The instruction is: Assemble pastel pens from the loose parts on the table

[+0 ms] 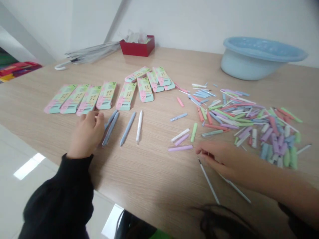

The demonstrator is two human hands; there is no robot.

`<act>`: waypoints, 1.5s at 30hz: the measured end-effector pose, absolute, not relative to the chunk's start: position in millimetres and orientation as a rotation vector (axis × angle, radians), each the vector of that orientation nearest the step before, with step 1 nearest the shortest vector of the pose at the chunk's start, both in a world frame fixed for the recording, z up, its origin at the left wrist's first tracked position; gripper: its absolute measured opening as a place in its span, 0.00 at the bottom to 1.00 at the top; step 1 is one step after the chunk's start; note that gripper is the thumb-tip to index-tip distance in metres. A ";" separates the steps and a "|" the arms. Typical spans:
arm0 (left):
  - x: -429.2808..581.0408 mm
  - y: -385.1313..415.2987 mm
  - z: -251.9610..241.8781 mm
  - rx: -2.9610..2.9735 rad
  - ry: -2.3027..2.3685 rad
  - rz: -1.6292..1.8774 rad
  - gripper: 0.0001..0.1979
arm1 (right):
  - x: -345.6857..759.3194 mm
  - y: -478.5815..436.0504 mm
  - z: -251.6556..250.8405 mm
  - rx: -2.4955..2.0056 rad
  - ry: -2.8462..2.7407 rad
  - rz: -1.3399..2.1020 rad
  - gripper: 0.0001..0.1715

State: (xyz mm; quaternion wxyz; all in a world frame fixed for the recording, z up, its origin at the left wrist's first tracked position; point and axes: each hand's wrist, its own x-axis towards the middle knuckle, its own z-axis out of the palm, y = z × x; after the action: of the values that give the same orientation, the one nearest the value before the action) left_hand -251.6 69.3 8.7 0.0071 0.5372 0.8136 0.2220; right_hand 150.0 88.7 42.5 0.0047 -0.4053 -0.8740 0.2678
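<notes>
My left hand [87,134] rests on the table with its fingers curled, just left of some blue pens [111,127]; whatever it may hold is hidden. Right of those lie another blue pen [128,129] and a white pen [139,127]. My right hand [224,159] is low over the table, fingertips pinched together close to a purple pen barrel [180,148]. What sits in that pinch cannot be made out. A white pen refill [208,181] lies just below the fingertips, and a second refill [238,191] shows under the wrist.
Several pastel pen boxes [126,96] lie at the back left. A large pile of coloured pen parts [239,113] spreads on the right. Behind stand a light blue basin [249,66], a red box [138,49] and a clear umbrella [94,53]. The table's front edge is near my left arm.
</notes>
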 end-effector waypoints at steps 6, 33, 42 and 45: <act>-171.5 45.2 30.9 2.035 2.122 0.911 0.07 | 179.3 86.5 35.6 -1.532 -2.641 0.737 0.13; -72.3 35.7 -3.3 1.717 1.599 0.939 0.11 | 204.3 53.3 -12.3 -1.906 -2.357 0.650 0.11; -72.4 35.0 -13.0 1.494 1.473 1.011 0.09 | 215.1 62.2 -4.0 -1.827 -2.240 0.643 0.18; -71.3 32.7 -8.4 1.307 1.399 1.060 0.08 | 204.3 83.0 6.7 -1.624 -2.311 0.517 0.13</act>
State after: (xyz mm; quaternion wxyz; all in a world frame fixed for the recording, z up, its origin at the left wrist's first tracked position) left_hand -71.3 32.7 -8.4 0.4586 0.5306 0.5682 0.4305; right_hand 204.3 83.0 6.7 0.1346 -0.5605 -0.7975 0.1782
